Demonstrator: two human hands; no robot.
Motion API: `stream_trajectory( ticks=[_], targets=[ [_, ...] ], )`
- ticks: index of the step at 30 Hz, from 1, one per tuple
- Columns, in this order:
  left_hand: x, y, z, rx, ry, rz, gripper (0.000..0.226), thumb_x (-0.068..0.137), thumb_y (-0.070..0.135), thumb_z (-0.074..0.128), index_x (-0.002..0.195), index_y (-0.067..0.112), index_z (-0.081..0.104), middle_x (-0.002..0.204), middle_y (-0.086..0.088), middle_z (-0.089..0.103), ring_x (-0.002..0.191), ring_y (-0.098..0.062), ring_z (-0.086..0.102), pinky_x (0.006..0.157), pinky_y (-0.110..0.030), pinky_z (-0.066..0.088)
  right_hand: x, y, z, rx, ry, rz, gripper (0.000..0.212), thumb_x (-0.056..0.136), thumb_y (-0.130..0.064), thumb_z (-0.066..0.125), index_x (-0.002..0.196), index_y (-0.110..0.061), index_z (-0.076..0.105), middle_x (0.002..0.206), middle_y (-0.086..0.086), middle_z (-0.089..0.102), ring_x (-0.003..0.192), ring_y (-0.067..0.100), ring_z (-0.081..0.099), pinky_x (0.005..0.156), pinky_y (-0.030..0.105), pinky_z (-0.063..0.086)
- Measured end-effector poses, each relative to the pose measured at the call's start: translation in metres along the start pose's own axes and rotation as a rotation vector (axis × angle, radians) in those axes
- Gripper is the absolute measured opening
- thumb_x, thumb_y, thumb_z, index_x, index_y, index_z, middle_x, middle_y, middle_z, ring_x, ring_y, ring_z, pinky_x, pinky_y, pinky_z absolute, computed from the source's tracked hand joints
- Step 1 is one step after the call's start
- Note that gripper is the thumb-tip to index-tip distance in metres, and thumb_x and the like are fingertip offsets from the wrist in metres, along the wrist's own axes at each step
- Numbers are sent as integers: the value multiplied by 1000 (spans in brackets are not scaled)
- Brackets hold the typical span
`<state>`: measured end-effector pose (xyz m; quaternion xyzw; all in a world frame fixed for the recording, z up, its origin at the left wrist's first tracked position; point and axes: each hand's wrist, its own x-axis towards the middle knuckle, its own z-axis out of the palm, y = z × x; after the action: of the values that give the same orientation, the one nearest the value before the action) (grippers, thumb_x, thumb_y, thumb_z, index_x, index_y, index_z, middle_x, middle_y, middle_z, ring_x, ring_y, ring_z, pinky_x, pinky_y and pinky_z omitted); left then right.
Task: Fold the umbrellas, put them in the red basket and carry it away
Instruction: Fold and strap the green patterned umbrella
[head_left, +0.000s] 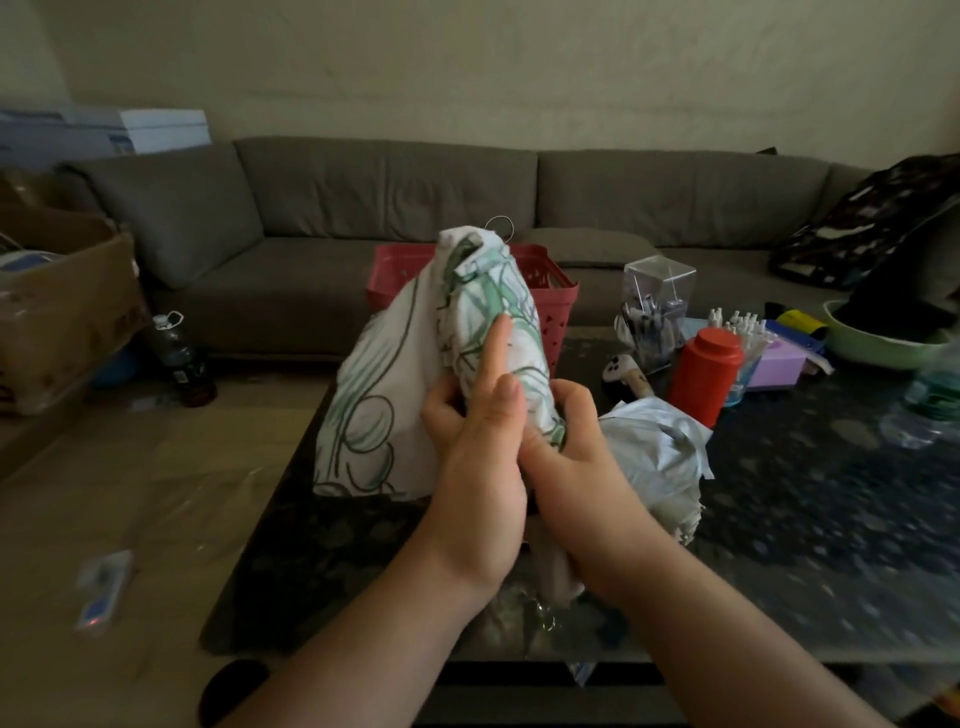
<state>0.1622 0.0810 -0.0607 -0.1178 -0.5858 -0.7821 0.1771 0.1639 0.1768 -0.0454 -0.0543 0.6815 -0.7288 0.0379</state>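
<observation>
A white umbrella with green line print (410, 374) is held upright above the dark table (810, 509), its canopy partly gathered. The left hand (478, 441) grips the fabric with the index finger stretched up along it; the right hand (576, 457) clasps the bundle from the other side. Behind stands the red basket (556, 301); a pale second umbrella (654, 457) lies just right of the hands.
</observation>
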Motion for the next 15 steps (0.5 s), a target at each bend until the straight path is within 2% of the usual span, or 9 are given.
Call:
stream_trajectory(
  ticks=[1,3,4,6,9,11,13,15],
  targets=[
    [2,6,-5,-23,-95,-45,48,101,56,52,148,49,54,163,15,39,147,-3,45,116,-34,46,2,0,-2,-6,16,-7,36,98,-46,67,128,-33,51,99,5,78,82,21,79,66,45,66],
    [10,21,-20,49,-204,-91,37,107,47,50,142,58,55,158,13,47,141,-7,53,117,-44,47,7,-3,-15,53,47,-9,31,103,-43,62,131,-35,54,96,10,77,66,20,73,53,36,57],
    [15,27,-27,154,-209,-70,39,109,38,53,138,64,53,148,17,56,132,-4,59,112,-43,52,9,-5,-22,78,59,6,27,105,-42,59,131,-37,57,96,11,76,64,21,69,51,34,54],
    [20,35,-38,409,-185,-4,57,104,22,65,133,69,50,119,20,67,107,-2,70,95,-34,61,13,-7,-34,171,56,110,25,106,-45,55,128,-35,63,94,16,73,62,25,62,51,33,51],
    [25,34,-51,579,-177,14,53,94,24,77,130,59,60,100,17,69,87,-9,72,77,-28,63,15,-2,-38,381,32,352,46,101,-57,59,120,-16,68,89,13,69,56,21,57,51,29,50],
    [27,34,-56,607,-199,-41,38,93,36,78,125,53,66,98,18,69,87,-10,70,74,-27,63,16,4,-37,414,10,418,53,97,-63,60,111,-13,72,87,11,69,54,18,55,48,27,50],
    [26,31,-55,646,-206,-51,21,96,43,72,117,46,72,102,25,66,90,-5,68,72,-24,62,17,10,-35,405,5,418,61,96,-65,61,123,-11,68,86,11,69,54,17,56,48,26,51],
    [23,28,-49,687,-183,0,12,100,46,63,109,42,70,105,34,64,96,8,63,76,-13,54,19,15,-34,383,16,394,67,96,-65,61,136,-12,61,86,12,69,53,18,56,49,27,51]
  ],
)
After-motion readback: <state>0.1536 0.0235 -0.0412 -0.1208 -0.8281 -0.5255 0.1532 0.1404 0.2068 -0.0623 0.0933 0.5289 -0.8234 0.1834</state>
